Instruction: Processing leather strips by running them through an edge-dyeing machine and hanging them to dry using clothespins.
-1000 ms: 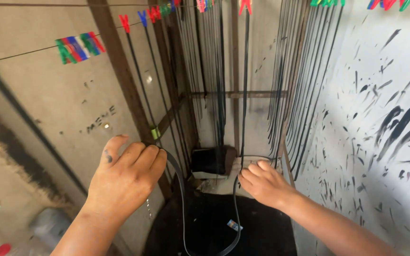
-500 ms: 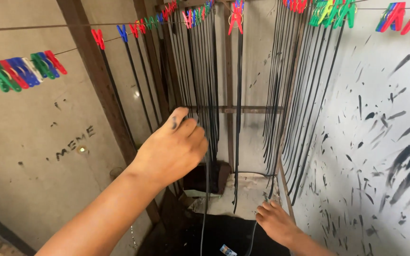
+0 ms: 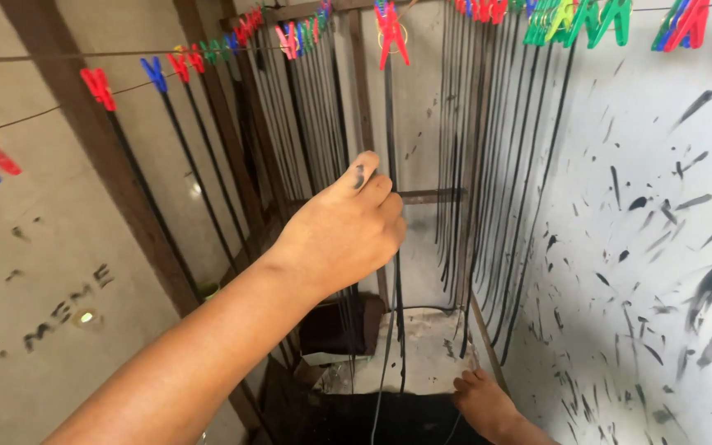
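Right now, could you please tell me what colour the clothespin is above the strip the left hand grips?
Red clothespin, best seen in the head view; the strip is black.

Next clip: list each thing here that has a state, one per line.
left hand: raised, fingers curled around a hanging black strip
right hand: low, near the strip's lower end; grip unclear
red clothespin: clipped on the line, holding that strip
other black strips: hanging straight
white wall: black-smeared
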